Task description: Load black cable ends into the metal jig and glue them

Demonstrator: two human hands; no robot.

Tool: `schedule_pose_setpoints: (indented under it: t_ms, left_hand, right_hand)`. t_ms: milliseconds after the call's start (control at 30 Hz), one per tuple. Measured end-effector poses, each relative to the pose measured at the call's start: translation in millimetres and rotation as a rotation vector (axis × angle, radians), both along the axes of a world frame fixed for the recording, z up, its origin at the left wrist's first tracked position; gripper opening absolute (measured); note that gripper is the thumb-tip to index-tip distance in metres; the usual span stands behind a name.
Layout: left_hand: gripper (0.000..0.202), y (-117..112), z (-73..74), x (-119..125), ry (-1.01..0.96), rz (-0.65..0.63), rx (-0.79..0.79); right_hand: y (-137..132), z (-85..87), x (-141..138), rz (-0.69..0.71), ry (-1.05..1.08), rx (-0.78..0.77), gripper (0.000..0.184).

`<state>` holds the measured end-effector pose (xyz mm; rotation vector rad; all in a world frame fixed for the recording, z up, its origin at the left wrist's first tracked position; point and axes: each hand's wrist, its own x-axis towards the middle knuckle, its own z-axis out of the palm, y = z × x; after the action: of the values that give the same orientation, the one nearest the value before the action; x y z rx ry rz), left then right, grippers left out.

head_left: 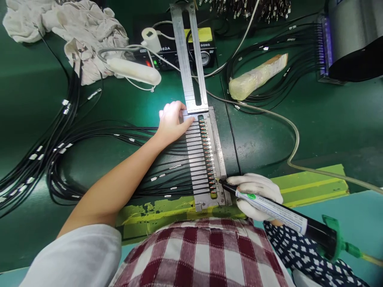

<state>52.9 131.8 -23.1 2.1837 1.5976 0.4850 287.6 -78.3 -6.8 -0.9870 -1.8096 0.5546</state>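
Observation:
A metal fixture [220, 159] lies on the green table with a row of several black cables [167, 157] clamped across it, their tips lined up in its slot. My bare left hand [172, 121] rests on the fixture's upper left corner, fingers curled and pressing down. My gloved right hand [257, 191] grips a syringe-like dispenser [278, 211] with a black needle tip. The tip touches the lowest cable ends near the fixture's bottom right.
A long metal rail [191, 56] runs up from the fixture to a black controller box [179, 44]. Crumpled white cloth [68, 28] lies top left, a wrapped yellowish block [257, 75] right of centre, and a clear hose [295, 139] curves across the table. Looped black cables fill the left side.

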Motion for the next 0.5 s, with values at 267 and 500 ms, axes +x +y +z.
schedule_pose_setpoints:
  t_ms: [267, 500]
  left_hand:
    - [0.024, 1, -1.2, -1, -0.001, -0.008, 0.013]
    - [0.022, 2, -3.3, -1, -0.019, -0.008, 0.020]
  right_hand:
    - [0, 7.9, -1, -0.036, -0.011, 0.070, 0.020]
    - [-9, 13.0, -4, -0.056, 0.031, 0.061, 0.016]
